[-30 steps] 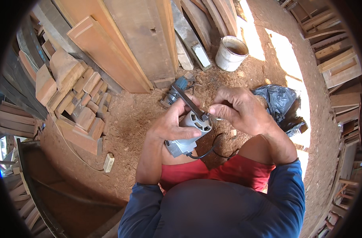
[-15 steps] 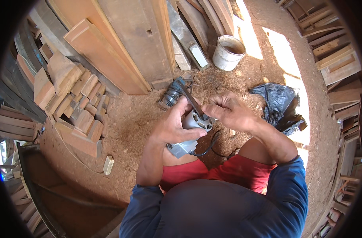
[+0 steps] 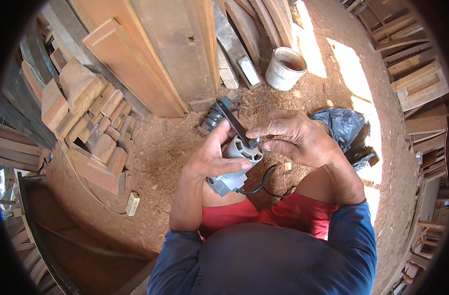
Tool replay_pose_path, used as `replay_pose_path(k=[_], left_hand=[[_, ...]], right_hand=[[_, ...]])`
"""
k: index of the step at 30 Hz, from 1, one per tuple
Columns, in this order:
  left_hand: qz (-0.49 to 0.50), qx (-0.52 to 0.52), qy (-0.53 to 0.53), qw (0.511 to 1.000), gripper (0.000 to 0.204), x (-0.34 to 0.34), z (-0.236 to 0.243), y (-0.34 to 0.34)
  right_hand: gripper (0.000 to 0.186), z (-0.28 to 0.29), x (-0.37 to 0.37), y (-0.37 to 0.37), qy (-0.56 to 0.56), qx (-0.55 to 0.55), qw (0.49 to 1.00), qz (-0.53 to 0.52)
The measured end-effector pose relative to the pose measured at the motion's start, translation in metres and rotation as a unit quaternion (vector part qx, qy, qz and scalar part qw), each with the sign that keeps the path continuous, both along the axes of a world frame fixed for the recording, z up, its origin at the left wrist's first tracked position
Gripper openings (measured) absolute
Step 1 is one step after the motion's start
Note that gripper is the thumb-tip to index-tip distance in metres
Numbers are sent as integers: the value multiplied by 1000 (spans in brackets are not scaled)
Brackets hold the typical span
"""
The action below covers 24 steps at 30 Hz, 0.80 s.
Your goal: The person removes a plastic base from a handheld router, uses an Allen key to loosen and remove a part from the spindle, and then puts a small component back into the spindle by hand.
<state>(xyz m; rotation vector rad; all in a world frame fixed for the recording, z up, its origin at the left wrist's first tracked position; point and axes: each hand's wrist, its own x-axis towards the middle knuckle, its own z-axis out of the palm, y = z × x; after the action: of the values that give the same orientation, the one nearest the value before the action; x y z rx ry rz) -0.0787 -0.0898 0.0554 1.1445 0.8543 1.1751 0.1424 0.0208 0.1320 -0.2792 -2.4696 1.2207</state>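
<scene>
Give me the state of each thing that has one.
Grey power tool: gripped in the left hand, tilted
Dark flat bar: slanting across the tool's end
Right hand: thumb and forefinger at the bar's end
Bucket: uncovered, upright
Black plastic bag: crumpled
Wood blocks: stacked

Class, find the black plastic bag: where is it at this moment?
In the head view, the black plastic bag lies right of the right hand, below the whitish bucket.

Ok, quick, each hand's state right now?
Left hand: closed around the grey power tool.
Right hand: fingers bent by the dark flat bar's lower end; cannot tell whether they grip anything.
</scene>
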Motion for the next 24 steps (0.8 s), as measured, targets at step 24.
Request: replay_pose_path(k=[24], left_hand=[[-26,23,19,999,80,-1,-4,3]], right_hand=[[17,-6,-7,0,72,88,993,-17]])
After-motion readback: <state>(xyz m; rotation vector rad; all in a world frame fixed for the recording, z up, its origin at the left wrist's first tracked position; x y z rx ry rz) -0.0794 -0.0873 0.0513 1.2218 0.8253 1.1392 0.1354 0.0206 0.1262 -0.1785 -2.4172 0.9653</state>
